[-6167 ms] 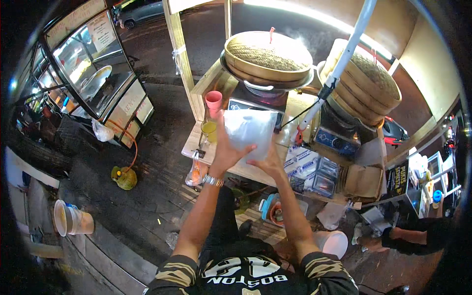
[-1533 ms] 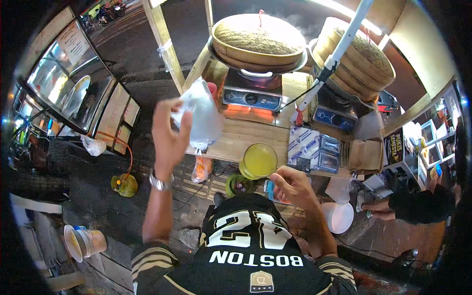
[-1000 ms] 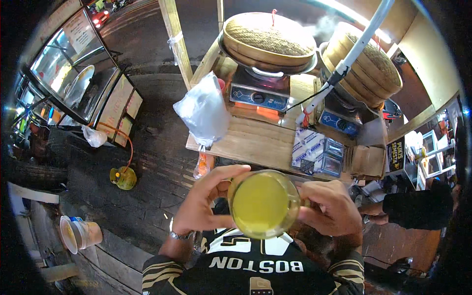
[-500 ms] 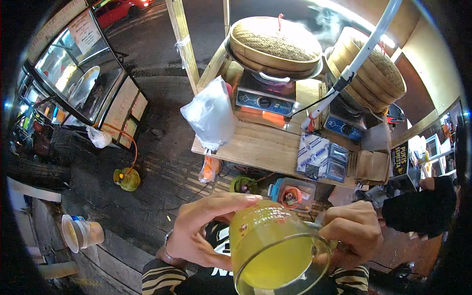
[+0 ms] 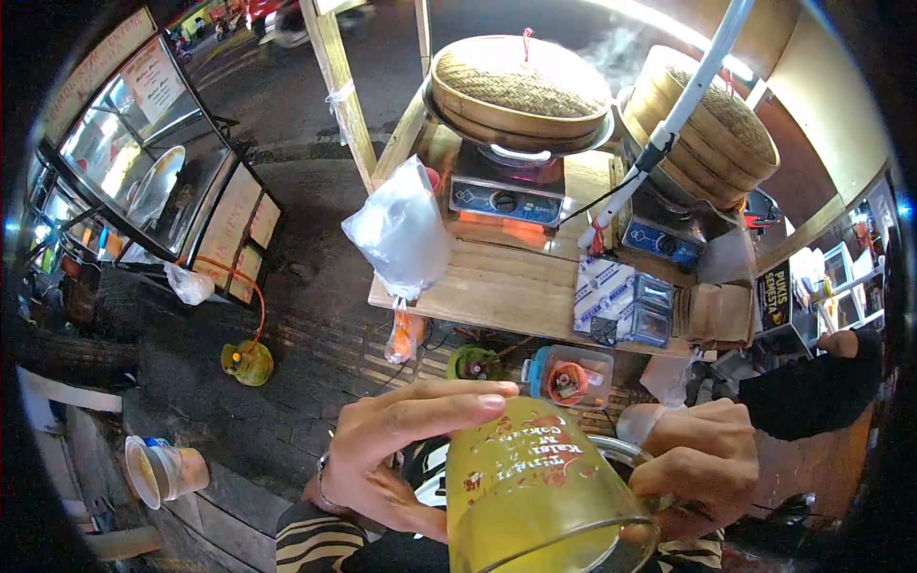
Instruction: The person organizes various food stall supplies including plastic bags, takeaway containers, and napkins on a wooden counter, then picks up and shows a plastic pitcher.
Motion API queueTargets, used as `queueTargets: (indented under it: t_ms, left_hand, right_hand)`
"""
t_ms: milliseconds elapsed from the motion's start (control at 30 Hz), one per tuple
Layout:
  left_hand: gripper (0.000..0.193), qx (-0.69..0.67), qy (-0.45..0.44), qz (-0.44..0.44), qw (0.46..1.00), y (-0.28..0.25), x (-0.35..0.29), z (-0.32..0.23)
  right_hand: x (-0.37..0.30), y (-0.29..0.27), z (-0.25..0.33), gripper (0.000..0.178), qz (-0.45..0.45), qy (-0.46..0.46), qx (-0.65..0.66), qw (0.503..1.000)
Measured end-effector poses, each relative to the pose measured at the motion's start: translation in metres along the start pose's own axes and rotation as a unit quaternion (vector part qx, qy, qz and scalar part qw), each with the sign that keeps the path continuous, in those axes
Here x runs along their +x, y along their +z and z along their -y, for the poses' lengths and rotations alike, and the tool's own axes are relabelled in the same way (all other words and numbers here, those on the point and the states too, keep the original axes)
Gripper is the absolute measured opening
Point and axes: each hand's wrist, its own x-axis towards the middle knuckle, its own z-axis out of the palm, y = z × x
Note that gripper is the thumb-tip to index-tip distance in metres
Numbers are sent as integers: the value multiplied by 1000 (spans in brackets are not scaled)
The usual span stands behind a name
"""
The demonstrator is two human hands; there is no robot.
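A clear glass mug (image 5: 525, 487) with printed marks on its side holds a yellow-green drink. It is steeply tilted at the lower middle, its rim towards me and its base away. My left hand (image 5: 387, 458) is closed round the base end, fingers along the top and thumb underneath. My right hand (image 5: 697, 463) grips the mug at its handle side; the handle is mostly hidden behind the fingers.
Ahead stands a wooden table (image 5: 506, 286) with gas stoves (image 5: 506, 196), bamboo steamers (image 5: 521, 86) and a stack of packages (image 5: 621, 301). A plastic bag (image 5: 399, 234) hangs at its left corner. A plastic cup (image 5: 167, 473) rests at left. Another person's dark sleeve (image 5: 821, 387) shows at right.
The mug has tipped further towards me, and its printed side shows more now. Both hands have kept their hold. The other person's arm at right has shifted.
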Motion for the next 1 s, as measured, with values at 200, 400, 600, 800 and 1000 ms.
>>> queueTargets:
  t_ms: [200,400,600,800,1000]
  left_hand:
    - [79,5,19,6,1000,-3,12,-1]
    - [77,5,62,-12,998,-1,18,-1]
    - [75,21,82,12,996,-10,24,-2]
    - [74,28,80,38,996,-13,36,-9]
    - [72,7,82,32,996,-13,35,-4]
  right_hand:
    - [-5,-3,3,27,-13,-4,-24,1000]
    - [-7,-7,6,31,-23,-19,-50,998]
    - [-1,-8,9,34,-33,-28,-56,997]
    - [-5,-13,15,33,-27,-16,-65,997]
    - [-5,-14,14,33,-12,-6,-55,998]
